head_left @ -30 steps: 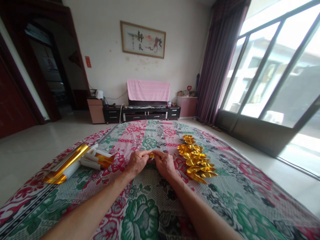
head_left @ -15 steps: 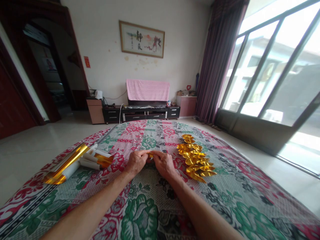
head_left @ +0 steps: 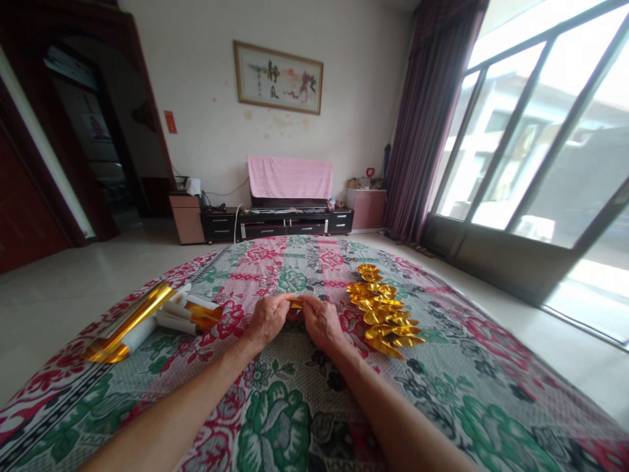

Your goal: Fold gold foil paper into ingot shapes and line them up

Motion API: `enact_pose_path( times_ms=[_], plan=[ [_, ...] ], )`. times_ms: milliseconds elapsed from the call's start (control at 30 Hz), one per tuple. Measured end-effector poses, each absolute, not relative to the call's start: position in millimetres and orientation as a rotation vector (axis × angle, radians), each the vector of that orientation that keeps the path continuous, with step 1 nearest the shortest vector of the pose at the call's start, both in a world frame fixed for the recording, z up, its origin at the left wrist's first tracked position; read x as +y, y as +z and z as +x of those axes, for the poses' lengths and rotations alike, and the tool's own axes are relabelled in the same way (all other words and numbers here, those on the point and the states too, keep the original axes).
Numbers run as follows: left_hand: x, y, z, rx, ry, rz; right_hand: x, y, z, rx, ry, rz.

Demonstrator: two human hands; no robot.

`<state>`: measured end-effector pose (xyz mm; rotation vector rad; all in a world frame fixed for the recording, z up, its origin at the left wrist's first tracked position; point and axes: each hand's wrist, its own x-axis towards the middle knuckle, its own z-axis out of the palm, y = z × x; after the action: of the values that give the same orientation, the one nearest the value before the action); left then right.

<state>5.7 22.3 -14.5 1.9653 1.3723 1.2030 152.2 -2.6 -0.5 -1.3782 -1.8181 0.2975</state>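
Observation:
Between my two hands is a small piece of gold foil paper, mostly hidden by my fingers. My left hand pinches its left end, and my right hand grips the right end. Both hands are close together over the middle of the patterned cloth. To the right lies a row of folded gold paper ingots, several of them set one behind another. On the left rest loosely rolled sheets of gold and white foil paper, apart from my left hand.
A flowered cloth in red, green and grey covers the round table. Beyond it stand a low black cabinet and a pink cloth draped over something. Tall windows line the right side.
My fingertips have moved slightly apart, and a little more of the gold foil paper shows between them. The ingots and rolled sheets stay where they were.

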Motion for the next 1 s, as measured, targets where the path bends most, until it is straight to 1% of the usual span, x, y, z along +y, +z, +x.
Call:
enact_pose_path(
  times_ms=[200, 433, 633, 1000],
  plan=[
    [19.0, -8.7, 7.0, 1.347, 1.141, 1.941, -2.1, -0.5, 152.9, -1.803, 0.315, -1.355],
    [17.9, -8.2, 8.6, 1.421, 1.161, 1.943, -2.6, -0.5, 153.0, -1.809, 0.325, -1.361],
    [15.2, -5.7, 9.1, 1.321, 1.135, 1.919, -1.2, -0.8, 152.5, -1.756, 0.369, -1.372],
    [16.9, -6.2, 8.6, 1.357, 1.138, 1.898, -1.4, -1.3, 154.5, -1.784, 0.382, -1.339]
  ],
)
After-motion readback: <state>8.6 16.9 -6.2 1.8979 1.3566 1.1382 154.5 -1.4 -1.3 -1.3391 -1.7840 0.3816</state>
